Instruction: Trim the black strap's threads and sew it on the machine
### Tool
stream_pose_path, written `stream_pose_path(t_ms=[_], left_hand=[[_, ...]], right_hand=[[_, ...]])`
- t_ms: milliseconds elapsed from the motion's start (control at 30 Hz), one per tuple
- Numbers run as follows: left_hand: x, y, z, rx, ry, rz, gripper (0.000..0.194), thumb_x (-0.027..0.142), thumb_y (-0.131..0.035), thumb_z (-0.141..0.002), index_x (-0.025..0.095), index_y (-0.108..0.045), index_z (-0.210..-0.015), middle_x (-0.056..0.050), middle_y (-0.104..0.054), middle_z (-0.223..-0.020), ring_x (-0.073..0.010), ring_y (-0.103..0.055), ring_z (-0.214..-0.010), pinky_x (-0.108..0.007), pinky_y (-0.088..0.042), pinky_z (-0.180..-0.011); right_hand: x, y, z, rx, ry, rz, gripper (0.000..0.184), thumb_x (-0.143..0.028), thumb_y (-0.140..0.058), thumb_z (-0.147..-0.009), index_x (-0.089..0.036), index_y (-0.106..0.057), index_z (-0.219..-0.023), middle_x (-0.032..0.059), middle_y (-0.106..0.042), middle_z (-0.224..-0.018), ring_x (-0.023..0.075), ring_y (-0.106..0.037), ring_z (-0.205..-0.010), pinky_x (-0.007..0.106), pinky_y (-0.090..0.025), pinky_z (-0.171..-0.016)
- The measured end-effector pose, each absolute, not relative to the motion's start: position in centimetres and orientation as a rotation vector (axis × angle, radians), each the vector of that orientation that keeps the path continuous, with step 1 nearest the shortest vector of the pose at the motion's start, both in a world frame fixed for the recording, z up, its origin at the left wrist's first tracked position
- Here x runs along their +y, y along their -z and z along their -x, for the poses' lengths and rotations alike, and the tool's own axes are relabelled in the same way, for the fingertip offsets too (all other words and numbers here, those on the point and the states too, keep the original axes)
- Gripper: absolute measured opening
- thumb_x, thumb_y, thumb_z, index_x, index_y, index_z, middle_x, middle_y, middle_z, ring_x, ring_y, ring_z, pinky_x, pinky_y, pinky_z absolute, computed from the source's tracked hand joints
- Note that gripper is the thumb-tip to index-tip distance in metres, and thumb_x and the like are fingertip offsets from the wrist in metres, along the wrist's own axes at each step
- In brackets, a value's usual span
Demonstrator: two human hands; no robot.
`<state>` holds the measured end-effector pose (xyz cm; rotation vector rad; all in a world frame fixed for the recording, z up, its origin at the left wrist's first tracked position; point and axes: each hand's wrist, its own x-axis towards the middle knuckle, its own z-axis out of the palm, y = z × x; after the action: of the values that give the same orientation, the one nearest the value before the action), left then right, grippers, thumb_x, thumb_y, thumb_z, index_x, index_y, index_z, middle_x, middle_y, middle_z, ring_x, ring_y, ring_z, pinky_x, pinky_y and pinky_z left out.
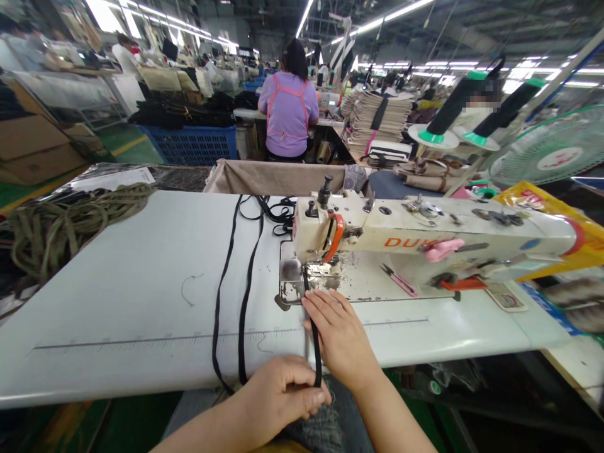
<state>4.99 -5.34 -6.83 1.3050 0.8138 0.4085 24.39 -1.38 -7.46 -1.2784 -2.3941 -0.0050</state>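
A narrow black strap [316, 352] runs from under the needle area of a white sewing machine [368, 229] toward me. Below the table's front edge, my left hand [287, 393] pinches the strap's near end between thumb and fingers. My right hand [337, 333] lies flat over the strap just in front of the needle plate [321, 270], its fingers stretched forward and touching the strap. To the left, two more lengths of black strap [245, 302] cross the table and hang over its front edge. Their far ends gather in loops behind the machine head.
Pink-handled thread snips [400, 280] lie on the machine bed. A bundle of olive straps [70, 229] rests at the table's left. Behind stands a fabric-lined bin [278, 179]; beyond it a person in purple [290, 113] sits. Thread cones [453, 107] and a fan [557, 151] are at right.
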Motion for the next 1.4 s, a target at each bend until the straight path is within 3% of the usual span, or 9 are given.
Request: stream_pose_path(t_ms=[233,467,600,833,1400], left_hand=[[-5.2,5.4,-4.6,0.731,-0.366,-1.496,0.040,0.055,-0.066,-0.095,0.022,-0.086,-0.103,-0.009,-0.076,-0.101,-0.0235,-0.069,-0.100,-0.029,-0.051,-0.092],[-5.8,4.7,-4.6,0.690,-0.301,-1.672,0.038,0.052,-0.064,-0.097,0.023,-0.086,-0.105,-0.010,-0.070,-0.099,-0.0228,-0.067,-0.094,-0.031,-0.051,-0.089],[-5.8,4.6,-4.7,0.665,-0.231,-1.697,0.035,0.048,-0.064,-0.097,0.021,-0.085,-0.107,-0.011,-0.070,-0.099,-0.0231,-0.066,-0.093,-0.031,-0.049,-0.087],[-5.8,5.3,-5.3,0.744,-0.264,-1.585,0.034,0.047,-0.070,-0.093,0.017,-0.086,-0.091,-0.009,-0.070,-0.091,-0.0201,-0.065,-0.086,-0.028,-0.048,-0.080],[-6.0,6.0,-5.1,0.712,-0.308,-1.662,0.021,0.034,-0.068,-0.093,0.021,-0.084,-0.098,-0.007,-0.072,-0.093,-0.0192,-0.067,-0.087,-0.028,-0.051,-0.082]], right_hand=[[-1.2,7.2,-24.5,-2.351,-0.053,1.270,0.037,-0.027,-0.055,-0.106,-0.020,-0.063,-0.142,0.0105,-0.066,-0.145,0.0251,-0.059,-0.136,0.052,-0.043,-0.120],[-1.4,7.3,-24.5,-2.351,-0.027,1.236,0.036,-0.023,-0.056,-0.106,-0.021,-0.065,-0.140,0.0116,-0.068,-0.142,0.0255,-0.061,-0.134,0.053,-0.043,-0.120],[-1.8,7.3,-24.6,-2.316,0.026,1.160,0.029,-0.019,-0.058,-0.104,-0.021,-0.070,-0.130,0.0089,-0.076,-0.129,0.0226,-0.067,-0.123,0.049,-0.047,-0.116],[-2.1,7.7,-25.0,-2.255,0.033,1.054,0.018,-0.014,-0.065,-0.101,-0.022,-0.074,-0.113,0.0036,-0.080,-0.107,0.0207,-0.069,-0.110,0.046,-0.048,-0.112],[-1.9,7.4,-24.7,-2.228,0.042,1.028,0.020,-0.014,-0.066,-0.100,-0.022,-0.073,-0.117,0.0051,-0.080,-0.111,0.0220,-0.071,-0.107,0.048,-0.052,-0.107]])
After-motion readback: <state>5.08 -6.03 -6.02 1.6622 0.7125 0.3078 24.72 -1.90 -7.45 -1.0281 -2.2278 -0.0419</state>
